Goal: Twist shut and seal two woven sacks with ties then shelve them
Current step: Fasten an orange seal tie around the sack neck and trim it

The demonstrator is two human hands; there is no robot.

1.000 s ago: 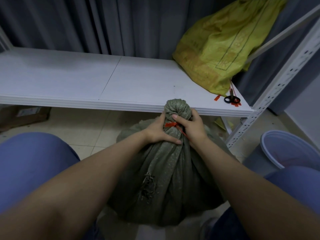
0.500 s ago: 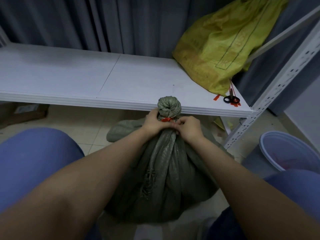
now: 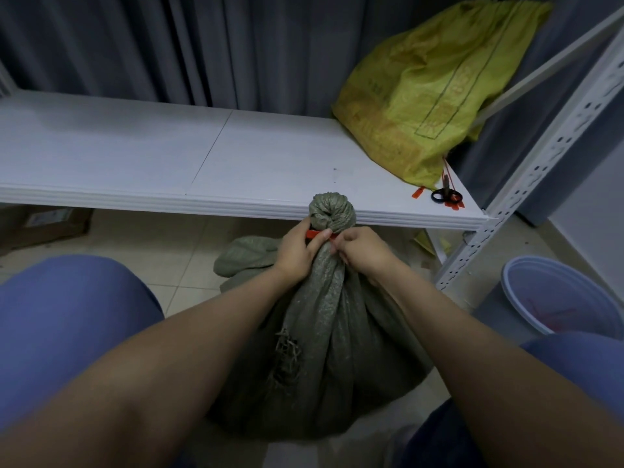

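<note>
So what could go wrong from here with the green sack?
If the right hand slips off the red tie before it locks, the twisted neck of the green sack, gripped by the left hand, may unwind. Its frayed side tear could widen when lifted. The scissors at the shelf edge could be knocked off.

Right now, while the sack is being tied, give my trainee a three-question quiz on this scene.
1. True or false: the green sack lies on the shelf.
2. What lies beside the yellow sack? A) scissors B) tape C) knife
3. Fill in: the left hand and the right hand both pinch a red ____ at the green sack's neck.
Key: 1 false; 2 A; 3 tie.
</note>
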